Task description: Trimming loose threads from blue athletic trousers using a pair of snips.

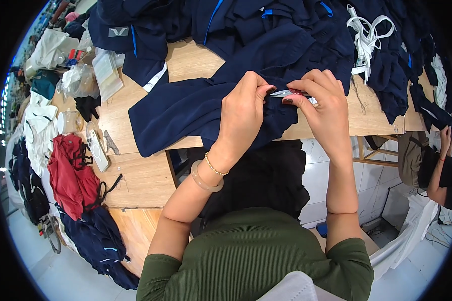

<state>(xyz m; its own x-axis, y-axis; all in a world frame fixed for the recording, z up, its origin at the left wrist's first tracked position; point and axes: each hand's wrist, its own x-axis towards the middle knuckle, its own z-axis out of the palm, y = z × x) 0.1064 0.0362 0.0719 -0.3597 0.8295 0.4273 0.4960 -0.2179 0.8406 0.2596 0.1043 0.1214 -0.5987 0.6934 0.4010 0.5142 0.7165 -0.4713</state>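
A navy blue garment [178, 113] lies across the wooden table in front of me, its near edge drooping over the table's front. My left hand [242, 113] is closed, thumb and forefinger pinching at the garment; whatever fine bit sits between the fingertips is too small to see. In my right hand [325, 103] is a small pair of thread snips [282, 93], with pale metal blades and some red near the fingers. The blades point left, close to the left fingertips and just over the cloth. Part of the snips is hidden by my right fingers.
More navy garments [286, 25] heap along the far side. A bundle of white tape [369, 37] rests on them at right. Leftward lie a phone [98, 150], a red cloth item [74, 175] and plastic bags [80, 80]. A co-worker's arm [439, 165] shows at far right.
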